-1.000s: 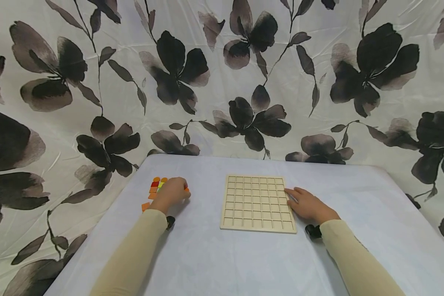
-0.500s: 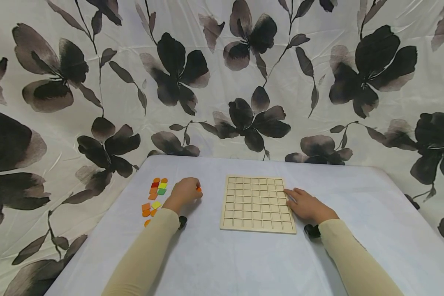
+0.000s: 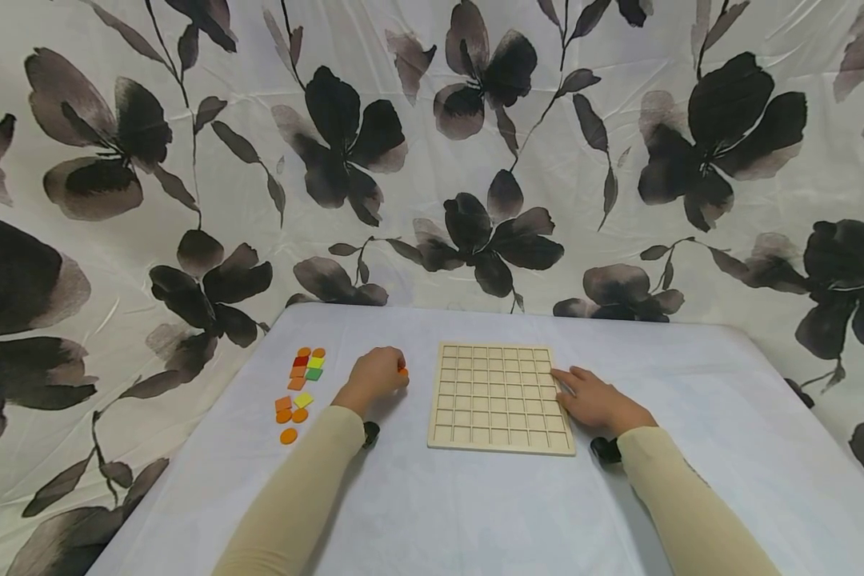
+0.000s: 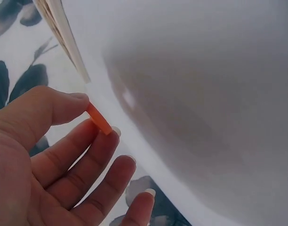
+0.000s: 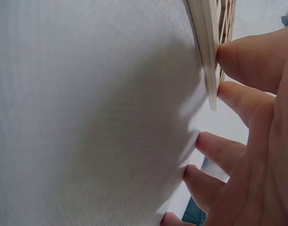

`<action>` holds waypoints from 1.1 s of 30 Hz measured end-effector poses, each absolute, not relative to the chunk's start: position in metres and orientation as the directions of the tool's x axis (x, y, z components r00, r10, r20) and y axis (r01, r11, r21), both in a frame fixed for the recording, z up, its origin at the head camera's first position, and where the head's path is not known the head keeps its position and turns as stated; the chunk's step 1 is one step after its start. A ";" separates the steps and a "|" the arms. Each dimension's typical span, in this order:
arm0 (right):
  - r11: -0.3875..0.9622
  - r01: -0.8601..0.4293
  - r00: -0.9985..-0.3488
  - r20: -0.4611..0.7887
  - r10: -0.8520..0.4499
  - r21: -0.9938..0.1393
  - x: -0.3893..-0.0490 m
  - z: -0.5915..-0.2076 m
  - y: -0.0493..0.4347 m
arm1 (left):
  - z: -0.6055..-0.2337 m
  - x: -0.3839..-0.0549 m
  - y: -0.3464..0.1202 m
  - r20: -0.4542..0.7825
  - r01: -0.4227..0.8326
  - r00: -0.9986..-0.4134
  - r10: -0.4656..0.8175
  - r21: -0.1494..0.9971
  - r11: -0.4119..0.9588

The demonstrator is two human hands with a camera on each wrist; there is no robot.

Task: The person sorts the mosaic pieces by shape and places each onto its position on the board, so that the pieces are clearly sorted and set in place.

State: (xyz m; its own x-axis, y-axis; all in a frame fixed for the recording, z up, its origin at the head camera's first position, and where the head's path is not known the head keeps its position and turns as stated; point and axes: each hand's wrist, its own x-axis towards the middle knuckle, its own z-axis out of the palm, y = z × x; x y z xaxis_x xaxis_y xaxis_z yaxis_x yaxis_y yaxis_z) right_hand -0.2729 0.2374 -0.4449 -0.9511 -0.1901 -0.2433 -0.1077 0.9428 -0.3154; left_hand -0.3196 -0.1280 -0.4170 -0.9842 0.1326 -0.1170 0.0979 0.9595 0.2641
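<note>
My left hand (image 3: 376, 376) hovers over the cloth just left of the wooden grid board (image 3: 502, 399). In the left wrist view, its thumb and fingertips pinch a thin orange tile (image 4: 99, 118), turned nearly edge-on. The other fingers are spread loosely below. My right hand (image 3: 599, 402) rests at the board's right edge. The right wrist view has the thumb and one finger touching the pale wooden rim (image 5: 207, 52), while the remaining fingertips meet the tablecloth. The board lies flat, its square cells bare.
At left on the white-covered table (image 3: 500, 512) lie several flat pieces: orange discs (image 3: 289, 436), orange squares (image 3: 283, 404), a red square (image 3: 301, 362), a green piece (image 3: 314, 374) and yellow squares (image 3: 303, 401). A flower-printed cloth (image 3: 432, 160) hangs behind.
My left hand has moved right from the loose pieces toward the board, carrying the orange tile and uncovering the pieces beneath. The right hand stays at the board's edge.
</note>
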 end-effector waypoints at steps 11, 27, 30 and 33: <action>0.944 -0.087 -0.950 -0.258 -0.175 -0.319 -0.274 -0.443 0.240 | -0.417 -0.322 -0.110 -0.068 0.169 -0.979 0.192 0.253 0.953; 0.944 -0.067 -0.950 -0.268 -0.159 -0.323 -0.277 -0.445 0.239 | -0.419 -0.328 -0.081 -0.076 0.191 -0.972 0.220 0.284 0.940; 0.942 -0.058 -0.950 -0.271 -0.154 -0.329 -0.276 -0.446 0.238 | -0.421 -0.328 -0.077 -0.076 0.198 -0.971 0.229 0.286 0.937; 0.941 -0.063 -0.952 -0.264 -0.158 -0.333 -0.274 -0.446 0.237 | -0.422 -0.327 -0.074 -0.071 0.215 -0.967 0.244 0.283 0.935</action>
State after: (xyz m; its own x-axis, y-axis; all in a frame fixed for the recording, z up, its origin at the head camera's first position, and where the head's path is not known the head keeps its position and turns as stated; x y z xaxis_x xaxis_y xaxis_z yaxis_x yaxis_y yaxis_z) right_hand -0.2743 0.2371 -0.4458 -0.9516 -0.1575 -0.2640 -0.0634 0.9409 -0.3328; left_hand -0.3270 -0.0740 -0.4221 -0.9673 0.2436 -0.0707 0.2147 0.9347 0.2832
